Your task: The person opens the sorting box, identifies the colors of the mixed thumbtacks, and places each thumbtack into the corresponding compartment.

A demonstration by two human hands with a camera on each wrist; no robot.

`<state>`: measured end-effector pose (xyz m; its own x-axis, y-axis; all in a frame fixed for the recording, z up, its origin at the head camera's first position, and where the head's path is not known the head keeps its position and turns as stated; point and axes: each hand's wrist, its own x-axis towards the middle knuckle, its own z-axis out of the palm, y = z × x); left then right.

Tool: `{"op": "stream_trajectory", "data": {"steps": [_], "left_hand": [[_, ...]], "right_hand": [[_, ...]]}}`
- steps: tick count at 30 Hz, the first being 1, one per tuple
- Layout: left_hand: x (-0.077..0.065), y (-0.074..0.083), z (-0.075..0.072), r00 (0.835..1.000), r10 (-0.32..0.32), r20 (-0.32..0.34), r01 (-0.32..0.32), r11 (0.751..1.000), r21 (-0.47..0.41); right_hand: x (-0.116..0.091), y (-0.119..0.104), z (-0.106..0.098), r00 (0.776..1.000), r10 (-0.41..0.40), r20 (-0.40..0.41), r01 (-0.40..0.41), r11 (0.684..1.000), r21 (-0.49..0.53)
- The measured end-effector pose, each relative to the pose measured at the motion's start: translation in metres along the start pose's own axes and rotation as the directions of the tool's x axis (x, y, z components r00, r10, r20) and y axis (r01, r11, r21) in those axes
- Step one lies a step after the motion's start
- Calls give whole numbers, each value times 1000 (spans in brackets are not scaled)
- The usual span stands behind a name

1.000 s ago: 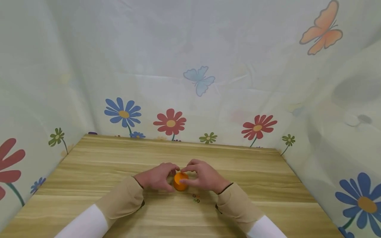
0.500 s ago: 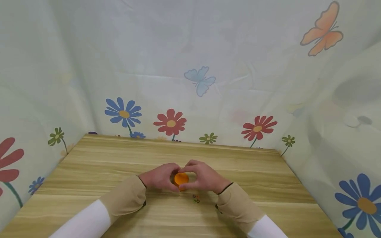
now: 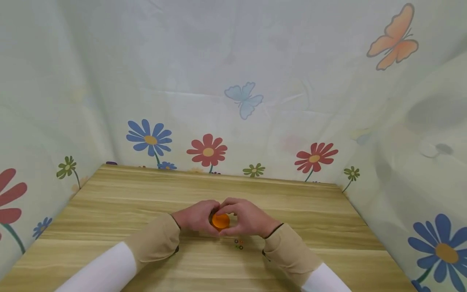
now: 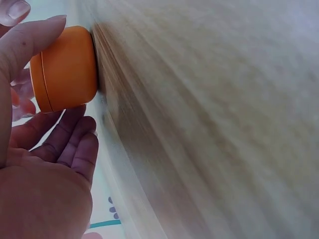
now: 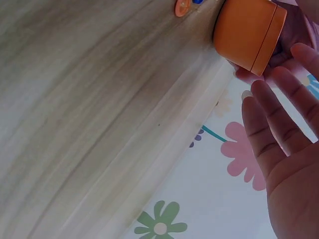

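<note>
A small round orange jar [image 3: 221,221] stands on the table between the two hands, a seam showing below its lid [image 4: 39,82]. The left hand [image 3: 198,217] holds the jar's body, thumb along the near side and fingers round the far side. From the other side the right hand [image 3: 249,219] grips at the lid with thumb and forefinger; its remaining fingers [image 5: 266,112] stretch out free of the jar. Just in front of the right hand lie several small coloured buttons [image 3: 238,244], an orange button [image 5: 183,7] among them. The jar's inside is hidden.
The wood-grain table [image 3: 146,186] extends around the hands. A pale curtain [image 3: 175,73] printed with flowers and butterflies encloses the back and both sides. A small dark purple spot [image 3: 111,163] shows at the table's back left corner.
The left hand has moved right and closed round the jar. The right hand's thumb and forefinger have come in at the lid and shifted slightly left. The buttons have stayed in place.
</note>
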<state>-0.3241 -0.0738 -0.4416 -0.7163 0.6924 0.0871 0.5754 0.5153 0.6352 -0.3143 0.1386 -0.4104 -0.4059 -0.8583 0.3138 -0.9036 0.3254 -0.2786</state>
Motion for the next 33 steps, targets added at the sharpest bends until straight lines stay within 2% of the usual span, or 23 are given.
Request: {"op": "stream_trajectory", "data": {"steps": [6,11,21,33], "left_hand": [[-1,4,-2,998,60,-12,-60,998,-26],[1,2,-2,996,94,-5,-94,995,-43],[2,1,-2,995,97,-1,-97,995,-30],[-1,1,-2,995,94,15,-94,995,-34]], "right_hand": [[5,-5,0,999,-43,25,45,992,-119],[9,-9,1,998,-57,42,62,987,-147],[14,-12,2,998,-9,70,22,982,-187],[19,-17,1,997,-8,82,21,986,-162]]}}
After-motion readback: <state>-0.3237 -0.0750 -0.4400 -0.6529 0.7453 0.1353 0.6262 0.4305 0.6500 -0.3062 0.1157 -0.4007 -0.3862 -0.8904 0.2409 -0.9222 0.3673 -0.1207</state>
